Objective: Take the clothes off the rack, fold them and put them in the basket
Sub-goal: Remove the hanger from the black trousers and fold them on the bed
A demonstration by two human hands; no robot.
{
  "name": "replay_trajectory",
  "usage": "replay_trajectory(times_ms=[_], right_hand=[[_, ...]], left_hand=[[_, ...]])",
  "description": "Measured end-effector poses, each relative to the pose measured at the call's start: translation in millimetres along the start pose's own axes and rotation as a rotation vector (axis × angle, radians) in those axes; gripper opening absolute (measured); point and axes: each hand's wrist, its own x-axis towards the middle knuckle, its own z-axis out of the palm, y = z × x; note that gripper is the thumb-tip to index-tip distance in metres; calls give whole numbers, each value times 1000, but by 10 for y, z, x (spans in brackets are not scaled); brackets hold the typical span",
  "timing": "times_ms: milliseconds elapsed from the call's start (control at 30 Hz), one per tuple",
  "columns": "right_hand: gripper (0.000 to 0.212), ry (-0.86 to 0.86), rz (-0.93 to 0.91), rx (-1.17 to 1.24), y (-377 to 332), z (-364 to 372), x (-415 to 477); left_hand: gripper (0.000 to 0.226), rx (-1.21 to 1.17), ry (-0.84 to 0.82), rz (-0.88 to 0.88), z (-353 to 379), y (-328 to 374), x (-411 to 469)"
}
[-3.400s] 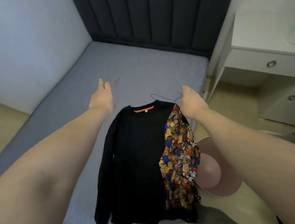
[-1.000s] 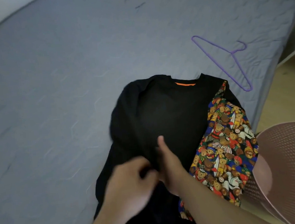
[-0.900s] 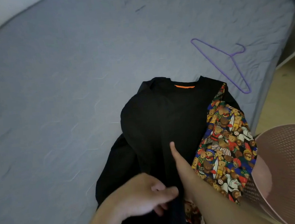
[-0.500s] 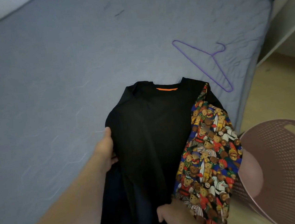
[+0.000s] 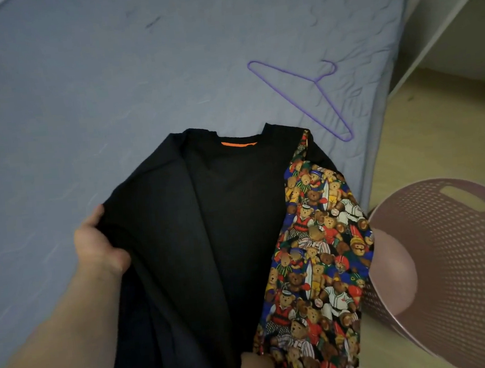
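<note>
Black sweater (image 5: 223,215) on bed (image 5: 81,95); left grip (image 5: 97,249) holds folded edge.

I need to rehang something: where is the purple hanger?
In the head view, the purple hanger lies on the mattress, upper right, just beyond the black sweater.

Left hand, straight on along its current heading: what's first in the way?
The black sweater: the left hand grips its folded edge. Beyond the shoulder, probably just mattress; depth unclear.
</note>
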Motion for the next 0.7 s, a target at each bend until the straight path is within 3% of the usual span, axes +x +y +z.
replay_trajectory(times_ms=[100,133,200,233,333,433,500,567,633,700], right_hand=[[61,-7,-82,-115,-84,246,-242],[64,-29,-102,-164,-93,242,-273],[68,-6,-33,-195,-78,281,-244],[70,-16,0,-226,-109,263,-267],[76,-1,66,-356,-272,146,-372],[72,212,-43,-419,-554,-170,-528],[60,446,-128,-322,-739,-497,-452],[47,683,-155,-230,-893,-902,-227],[37,854,-154,-204,-1017,-1408,-15],[43,937,-141,-213,-1055,-1906,150]], left_hand=[[73,45,-26,46,-19,161,49],[68,70,-11,31,-40,186,99],[33,166,95,-26,-119,119,174],[27,333,204,-83,-182,62,218],[46,988,473,-229,-345,-115,286],[50,1596,602,111,-117,-118,156],[56,1741,521,362,129,-112,127],[57,1777,360,473,380,-145,194],[56,1727,242,472,594,-175,310],[57,1679,169,432,776,-199,453]])
